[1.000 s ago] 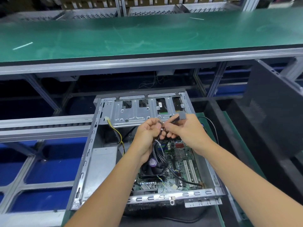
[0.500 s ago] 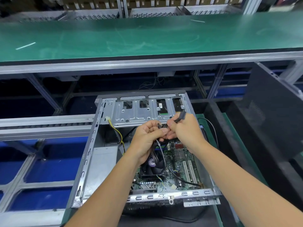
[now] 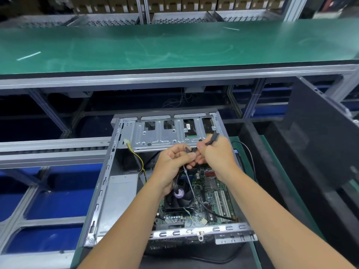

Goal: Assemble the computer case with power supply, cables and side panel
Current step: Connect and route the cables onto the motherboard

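Work station: an open computer case (image 3: 108, 191) lies on its side on a dark, green-edged counter (image 3: 258, 255), open face up. Inside, the motherboard (image 3: 211, 193) occupies the right half, with a black cooler fan (image 3: 180, 195) near its centre. A grey power supply (image 3: 118, 199) sits in the left half. A yellow-and-black cable (image 3: 138, 158) ends in a white plug near the silver drive cage (image 3: 165, 134) at the far end.

Both hands are raised together over the middle of the case, knuckles nearly touching. The left hand (image 3: 172, 164) is curled round a bundle of dark cables (image 3: 189, 179) running down to the board. The right hand (image 3: 215, 152) pinches a flat black connector (image 3: 212, 138) that projects above its fingers.

Surroundings: a dark side panel (image 3: 318, 136) stands tilted at the right. Beyond the case runs a long green-topped bench (image 3: 174, 45) on an aluminium frame. Blue bins (image 3: 58, 193) lie lower left. Shelving with brown boxes (image 3: 174, 3) lines the back.
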